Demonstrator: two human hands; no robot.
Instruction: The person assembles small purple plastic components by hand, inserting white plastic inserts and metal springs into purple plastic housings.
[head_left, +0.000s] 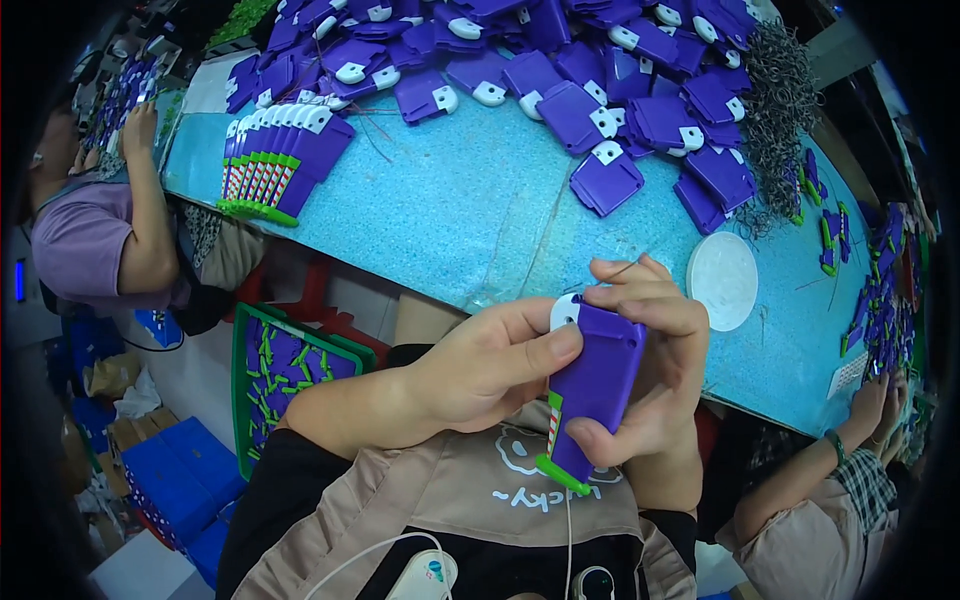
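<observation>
Held piece (605,370): purple, white, green, red-white striped. Tabletop (430,220): speckled blue. Disc (723,282), 3 o'clock: white. Crate (241,395), 8 o'clock: green.

Left: co-worker (150,245) in purple top (85,250). Right: another person (785,500), checked sleeve (864,482). Lower left: blue boxes (185,470) on floor.

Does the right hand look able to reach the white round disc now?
Probably yes: nothing visible blocks the white round disc beside the right hand, though that hand holds the purple piece.
</observation>
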